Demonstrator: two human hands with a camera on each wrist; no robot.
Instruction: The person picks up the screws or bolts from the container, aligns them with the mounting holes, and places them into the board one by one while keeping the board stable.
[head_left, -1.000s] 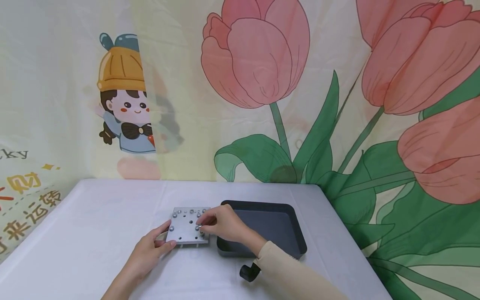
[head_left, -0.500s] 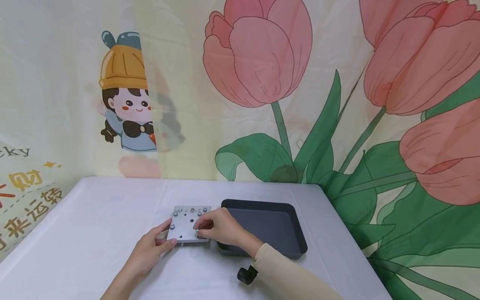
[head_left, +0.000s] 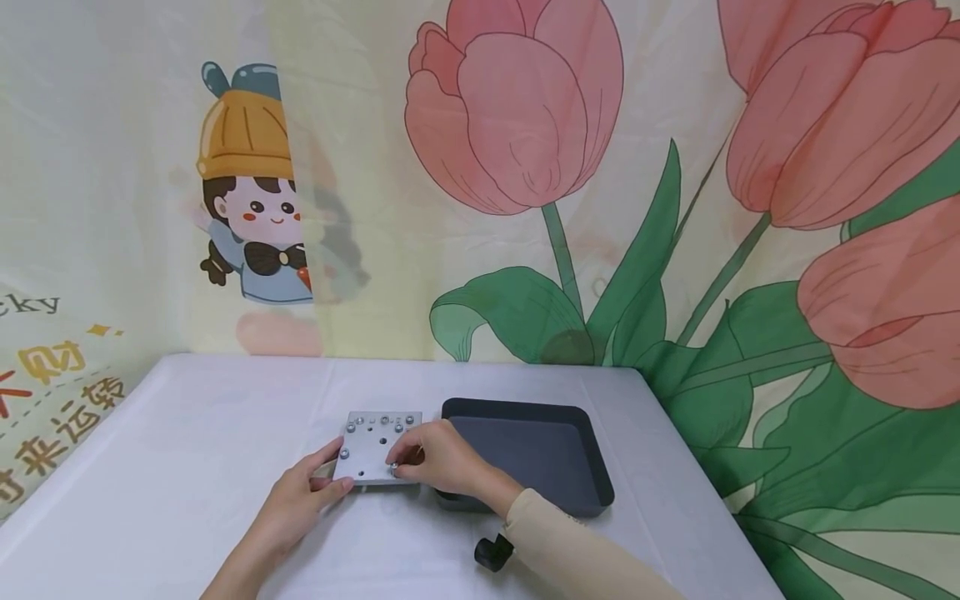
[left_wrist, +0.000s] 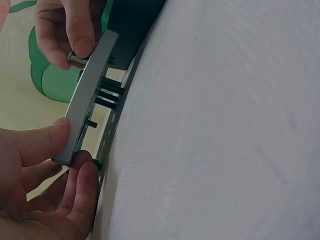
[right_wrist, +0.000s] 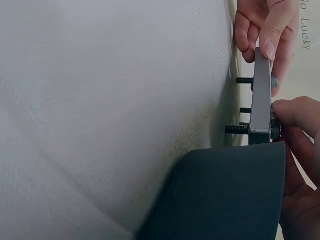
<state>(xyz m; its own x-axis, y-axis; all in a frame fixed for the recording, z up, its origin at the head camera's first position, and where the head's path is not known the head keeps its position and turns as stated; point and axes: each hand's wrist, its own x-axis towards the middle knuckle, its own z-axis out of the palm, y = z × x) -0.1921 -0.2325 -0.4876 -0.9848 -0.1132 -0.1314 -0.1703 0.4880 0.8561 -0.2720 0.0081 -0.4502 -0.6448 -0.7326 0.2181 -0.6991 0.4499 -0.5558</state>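
Note:
A silver metal plate (head_left: 372, 457) with holes and several bolts is held just above the table, its left edge gripped between the thumb and fingers of my left hand (head_left: 303, 493). My right hand (head_left: 444, 457) reaches over the plate's right side. Its thumb and fingertips pinch a bolt (head_left: 394, 469) near the front right corner. From the left wrist, that bolt's head (left_wrist: 71, 57) stands out from the plate's face, between the fingers. Threaded shanks (right_wrist: 237, 129) poke out underneath, seen in the right wrist view. The right fingers cover the plate's right part.
A dark rectangular tray (head_left: 532, 442) lies right of the plate, partly under the right forearm. A black object (head_left: 492, 552) shows below the right sleeve. White cloth covers the table (head_left: 187, 467), and a printed curtain (head_left: 375, 167) hangs behind it.
My right fingers have shifted slightly toward the plate's near edge, over the front right bolt. The left hand keeps its grip and the plate has barely moved.

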